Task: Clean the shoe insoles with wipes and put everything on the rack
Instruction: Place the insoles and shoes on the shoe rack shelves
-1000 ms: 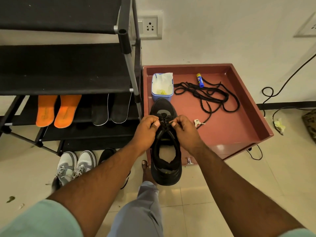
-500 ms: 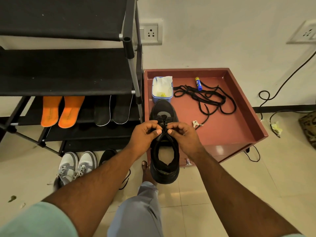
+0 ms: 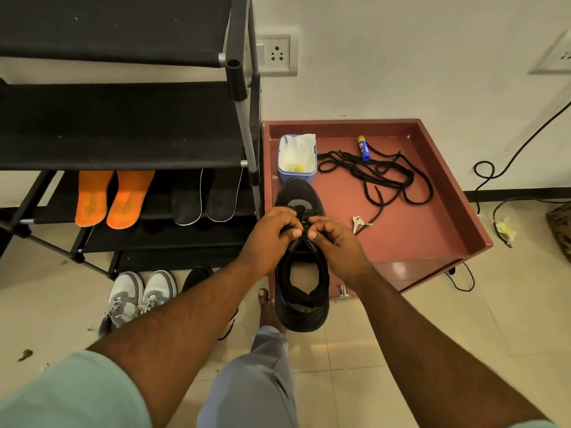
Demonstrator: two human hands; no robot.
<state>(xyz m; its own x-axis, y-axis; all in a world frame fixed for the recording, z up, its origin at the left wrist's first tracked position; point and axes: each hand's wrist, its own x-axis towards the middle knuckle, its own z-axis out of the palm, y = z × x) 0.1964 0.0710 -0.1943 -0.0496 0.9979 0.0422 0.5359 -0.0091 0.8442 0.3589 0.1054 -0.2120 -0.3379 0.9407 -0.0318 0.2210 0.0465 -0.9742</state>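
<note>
A black shoe (image 3: 301, 301) lies toe-away on the front left edge of the red tray table (image 3: 438, 242), heel hanging over the floor. My left hand (image 3: 272, 233) and my right hand (image 3: 333, 239) meet over its tongue, each pinching the black lace there. Behind the toe stands a blue tub of wipes (image 3: 297, 157). Two orange insoles (image 3: 111, 199) and two dark insoles (image 3: 204, 199) lie on a lower shelf of the black rack (image 3: 129, 149).
Loose black laces (image 3: 380, 177), a blue and yellow tube (image 3: 363, 147) and keys (image 3: 359, 223) lie on the tray. Grey and white sneakers (image 3: 139, 295) and a second black shoe (image 3: 196, 276) stand on the floor under the rack. Cables (image 3: 491, 180) trail along the right wall.
My two hands have drawn closer together over the shoe's tongue, still pinching the lace. The view has tilted a little; the shoe stays in place.
</note>
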